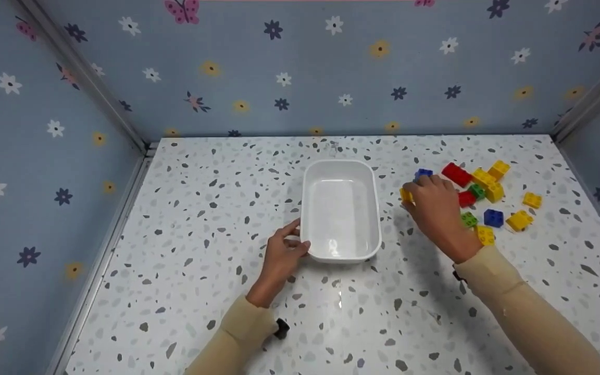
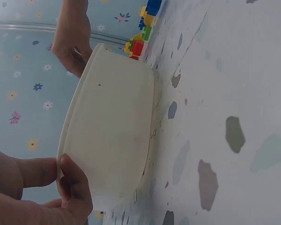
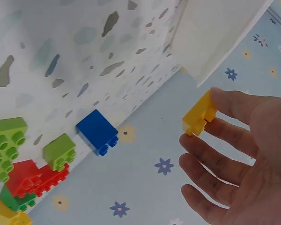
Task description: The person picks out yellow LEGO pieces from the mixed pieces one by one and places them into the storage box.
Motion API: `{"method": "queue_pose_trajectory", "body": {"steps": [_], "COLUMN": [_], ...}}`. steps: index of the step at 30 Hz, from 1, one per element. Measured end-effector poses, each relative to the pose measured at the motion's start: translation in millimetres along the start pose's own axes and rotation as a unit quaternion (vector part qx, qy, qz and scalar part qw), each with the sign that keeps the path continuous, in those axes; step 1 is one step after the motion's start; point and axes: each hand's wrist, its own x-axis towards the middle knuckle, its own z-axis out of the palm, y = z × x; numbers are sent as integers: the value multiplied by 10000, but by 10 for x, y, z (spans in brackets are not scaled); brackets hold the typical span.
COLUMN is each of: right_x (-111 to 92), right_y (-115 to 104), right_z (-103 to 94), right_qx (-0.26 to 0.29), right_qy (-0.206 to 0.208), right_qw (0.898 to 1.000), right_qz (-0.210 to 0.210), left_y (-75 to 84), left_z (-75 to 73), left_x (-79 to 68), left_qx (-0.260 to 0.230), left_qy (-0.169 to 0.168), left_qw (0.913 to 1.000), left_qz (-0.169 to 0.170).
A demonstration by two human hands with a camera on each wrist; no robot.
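Observation:
A white rectangular tub point(image 1: 340, 219) stands on the speckled table, its inside bare in the head view. My left hand point(image 1: 283, 258) pinches its near left rim between thumb and fingers; the left wrist view shows this grip on the tub's edge point(image 2: 107, 117). To the right of the tub, my right hand point(image 1: 438, 213) holds a yellow toy brick point(image 3: 200, 114) between thumb and fingertips, above the table. Beneath and beyond that hand lie a blue brick point(image 1: 424, 174), a red brick point(image 1: 457, 174) and a green brick point(image 1: 469, 219), some partly covered by the hand.
Several more bricks lie scattered at the right, among them a blue brick point(image 1: 493, 217), a yellow brick point(image 1: 520, 221) and a small yellow brick point(image 1: 532, 200). A flowered wall panel point(image 1: 310, 67) rises behind the table, with others at both sides.

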Motion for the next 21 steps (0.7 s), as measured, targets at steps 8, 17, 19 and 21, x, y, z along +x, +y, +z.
{"method": "queue_pose_trajectory", "body": {"steps": [8, 17, 19, 21], "right_x": [17, 52, 55, 51], "right_y": [-147, -286, -317, -346], "right_z": [-1, 14, 28, 41], "right_qx": [-219, -305, -289, -286], "right_qy": [211, 123, 71, 4], "right_qw": [9992, 9986, 9987, 9988], "right_qz": [-260, -417, -411, -402], "left_y": [-11, -2, -13, -17], "left_z": [8, 13, 8, 8], "left_x": [-2, -9, -6, -6], "left_qx": [-148, -76, -70, -62], "left_qy": [-48, -36, -35, -33], "left_qw": [9998, 9999, 9999, 9999], "left_qz": [147, 109, 107, 107]}}
